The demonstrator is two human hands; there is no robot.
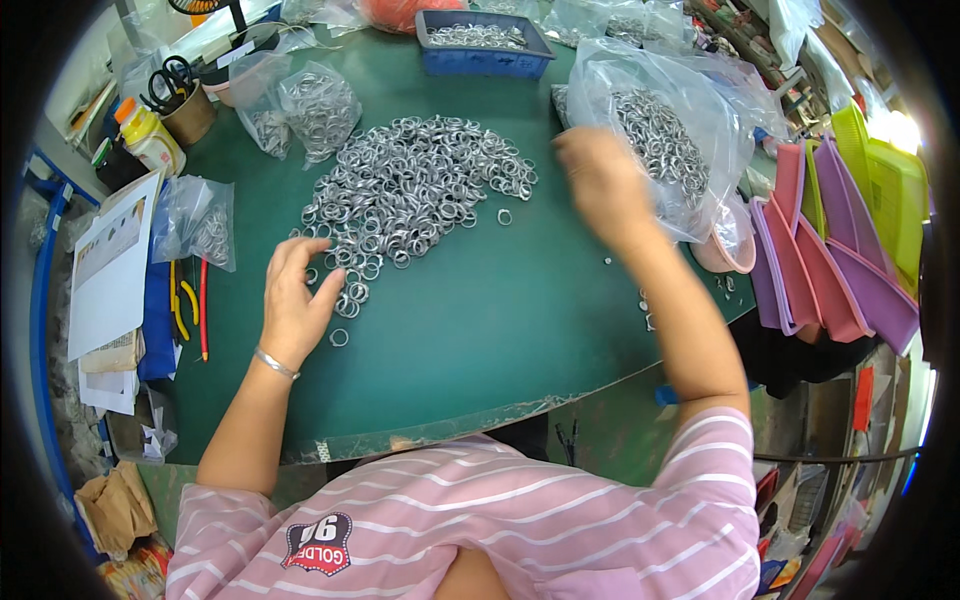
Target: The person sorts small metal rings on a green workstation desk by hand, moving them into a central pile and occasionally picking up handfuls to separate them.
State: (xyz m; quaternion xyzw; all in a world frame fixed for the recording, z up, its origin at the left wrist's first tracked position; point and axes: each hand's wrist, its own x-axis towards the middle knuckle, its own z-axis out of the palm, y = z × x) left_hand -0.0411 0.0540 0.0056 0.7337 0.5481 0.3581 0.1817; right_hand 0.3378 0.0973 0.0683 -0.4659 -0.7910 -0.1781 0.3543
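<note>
A wide pile of silver metal rings (pixel 400 185) is spread over the green table. At its lower left edge my left hand (pixel 298 298) rests beside some rings, thumb and index finger apart, gripping nothing that I can see. One loose ring (pixel 339 338) lies just right of that hand's wrist, and another single ring (pixel 504 216) sits apart on the pile's right. My right hand (pixel 605 185) is smeared by motion, next to a large clear plastic bag (pixel 655 130) full of similar rings. Its fingers are too blurred to show whether they hold anything.
A blue tray (pixel 485 62) of small metal parts stands at the back. Bagged rings (pixel 320 112), a yellow bottle (pixel 150 138), scissors (pixel 172 85) and pliers (pixel 182 305) are on the left. Stacked pink, purple and green plastic bins (pixel 815 245) stand at the right edge.
</note>
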